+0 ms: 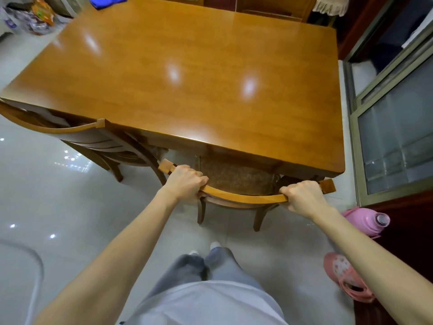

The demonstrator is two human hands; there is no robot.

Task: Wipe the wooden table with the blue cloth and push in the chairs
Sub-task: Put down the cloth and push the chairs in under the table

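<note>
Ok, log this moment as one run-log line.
stage: pushing chair in | left hand: gripping chair backrest | right hand: gripping same backrest | blue cloth: far table corner | wooden table: bare

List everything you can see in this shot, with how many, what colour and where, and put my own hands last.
wooden table: one, glossy orange-brown, centre, filling the upper half of the view.
blue cloth: one, bright blue, on the table's far left corner, cut by the frame edge.
near chair: one, brown wood with a dark speckled seat, partly under the near edge.
second chair: one, brown wood, at the near left corner.
thermos: one, pink, lying on the floor at the right.
slipper: one, pink, on the floor at lower right.
packets: a blurred heap, mixed colours, top left.
left hand: fingers closed on the near chair's top rail.
right hand: fingers closed on the same rail.
</note>
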